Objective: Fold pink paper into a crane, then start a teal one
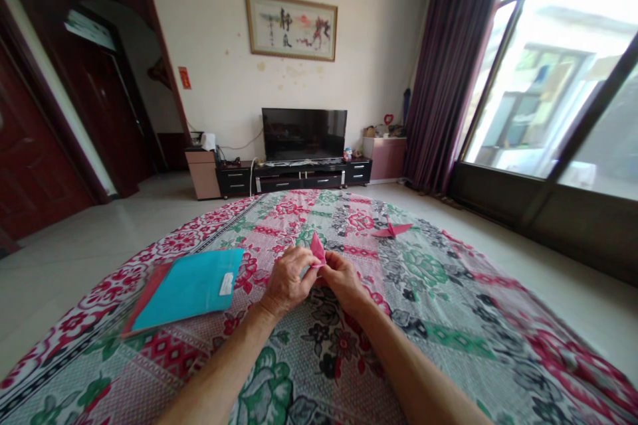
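Between my two hands, just above the middle of the table, is a small piece of folded pink paper (318, 249) with a pointed tip standing up. My left hand (292, 279) pinches its left side between thumb and fingers. From the right, my right hand (343, 282) pinches its lower edge; the fingertips of both hands nearly meet and hide the bottom of the paper. Farther off to the right, a finished-looking pink paper crane (392, 231) with spread wings rests on the cloth, apart from both hands.
A flowered cloth (428, 339) in red, green and grey covers the round table. At left lies a clear packet of blue paper (192, 285) with a white label and a reddish sheet edge beneath. Beyond the table stand a television (304, 135) and a low black cabinet (234, 179).
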Demonstrator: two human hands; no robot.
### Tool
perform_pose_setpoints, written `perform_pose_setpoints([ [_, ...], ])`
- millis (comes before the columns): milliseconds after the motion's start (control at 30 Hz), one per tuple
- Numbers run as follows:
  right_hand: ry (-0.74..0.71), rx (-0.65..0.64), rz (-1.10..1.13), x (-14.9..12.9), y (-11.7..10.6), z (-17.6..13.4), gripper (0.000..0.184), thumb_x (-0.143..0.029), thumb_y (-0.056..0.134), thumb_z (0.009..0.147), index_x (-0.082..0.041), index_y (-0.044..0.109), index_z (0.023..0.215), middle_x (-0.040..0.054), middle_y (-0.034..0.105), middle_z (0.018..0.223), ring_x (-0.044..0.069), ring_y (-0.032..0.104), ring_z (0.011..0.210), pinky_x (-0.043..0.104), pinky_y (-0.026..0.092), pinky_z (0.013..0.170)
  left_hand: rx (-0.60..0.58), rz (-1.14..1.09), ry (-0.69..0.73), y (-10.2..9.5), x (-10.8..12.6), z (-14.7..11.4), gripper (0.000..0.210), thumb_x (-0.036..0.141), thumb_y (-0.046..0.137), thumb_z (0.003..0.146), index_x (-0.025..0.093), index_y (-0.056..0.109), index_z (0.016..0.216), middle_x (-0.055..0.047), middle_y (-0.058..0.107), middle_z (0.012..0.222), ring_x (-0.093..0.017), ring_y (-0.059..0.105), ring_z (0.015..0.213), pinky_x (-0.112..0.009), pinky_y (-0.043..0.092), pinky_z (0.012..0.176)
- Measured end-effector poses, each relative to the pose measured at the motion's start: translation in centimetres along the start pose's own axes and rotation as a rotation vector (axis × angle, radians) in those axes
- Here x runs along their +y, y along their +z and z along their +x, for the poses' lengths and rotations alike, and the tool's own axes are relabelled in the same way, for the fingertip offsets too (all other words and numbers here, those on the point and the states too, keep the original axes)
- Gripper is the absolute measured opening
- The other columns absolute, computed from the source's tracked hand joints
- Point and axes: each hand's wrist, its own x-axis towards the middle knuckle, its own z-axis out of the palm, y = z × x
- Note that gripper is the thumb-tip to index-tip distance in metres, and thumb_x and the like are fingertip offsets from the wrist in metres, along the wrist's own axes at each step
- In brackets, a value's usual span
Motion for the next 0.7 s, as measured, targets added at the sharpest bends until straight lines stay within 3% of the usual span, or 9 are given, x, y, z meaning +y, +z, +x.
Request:
perform_pose_setpoints([
  [200,-0.019,-0.009,0.006,-0.11,0.04,-0.1,0.022,-0.033,0.067,0.064,-0.017,0.064,0.08,-0.0019,0.061,0.075,0.01,0.052,0.061,0.023,0.045,0.059,0.006,-0.004,-0.045,0.43,-0.24,-0.16,0.017,0.014,0.052,0.081,0.019,0.065,0.091,-0.005,0.063,0.083,-0.016,0.056,0.081,-0.03,0.047,0.076],
  [400,-0.001,-0.023,0.049,-0.14,-0.16,-0.14,0.026,-0.029,0.07,0.06,-0.017,0.063,0.081,-0.0019,0.06,0.073,0.011,0.053,0.063,0.025,0.046,0.065,0.022,0.026,-0.054,0.38,-0.54,-0.34,0.019,0.015,0.053,0.081,0.022,0.068,0.091,-0.004,0.061,0.082,-0.016,0.056,0.081,-0.029,0.047,0.075],
  [700,-0.003,-0.012,0.067,-0.08,-0.12,-0.12,0.036,-0.042,0.075,0.057,-0.017,0.062,0.08,-0.0018,0.059,0.068,0.012,0.053,0.062,0.026,0.045,0.064,0.006,0.129,0.019,0.18,0.05,-0.44,0.02,0.018,0.051,0.083,0.02,0.067,0.095,-0.006,0.06,0.085,-0.017,0.054,0.082,-0.031,0.047,0.078],
])
